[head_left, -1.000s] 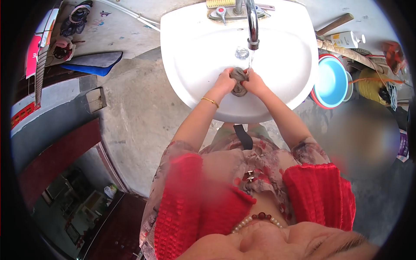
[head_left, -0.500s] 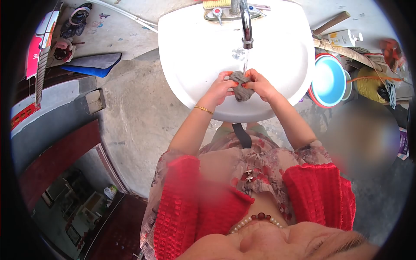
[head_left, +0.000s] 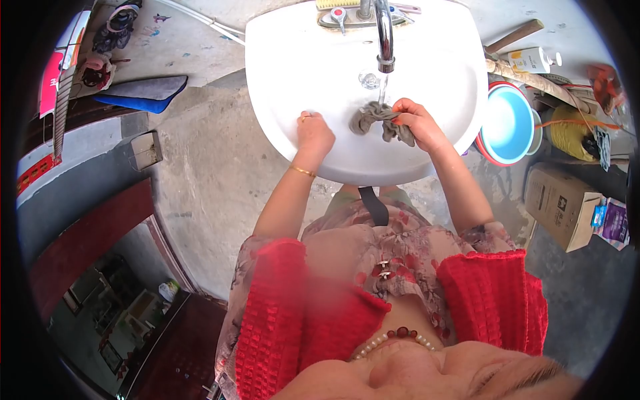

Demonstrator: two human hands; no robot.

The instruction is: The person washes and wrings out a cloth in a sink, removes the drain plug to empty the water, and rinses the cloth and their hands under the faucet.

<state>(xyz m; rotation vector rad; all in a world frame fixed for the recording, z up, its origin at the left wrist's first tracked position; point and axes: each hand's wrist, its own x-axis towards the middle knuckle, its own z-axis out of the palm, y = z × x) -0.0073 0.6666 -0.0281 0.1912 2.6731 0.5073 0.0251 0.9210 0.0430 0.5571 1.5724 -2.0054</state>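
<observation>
Under the chrome faucet [head_left: 385, 47] of the white sink [head_left: 280, 87], a crumpled wet grey cloth [head_left: 373, 117] hangs from my right hand [head_left: 421, 125]. My right fingers pinch its right end, and running water falls onto its middle. Over the left side of the basin is my left hand [head_left: 315, 137], apart from the cloth. Its fingers are curled in and no object shows in them, though the fingertips are partly hidden. A gold bracelet circles my left wrist.
A yellow brush [head_left: 337, 4] lies behind the faucet handles. To the right are a blue basin [head_left: 507, 123], a white pump bottle [head_left: 530, 60], a wooden handle [head_left: 517, 35] and a cardboard box [head_left: 557, 203]. A blue-edged grey board [head_left: 150, 93] is at left.
My left hand has let go of the grey cloth and moved left. The cloth, bunched between both hands before, now hangs looser from my right hand. The cardboard box has come into clear view.
</observation>
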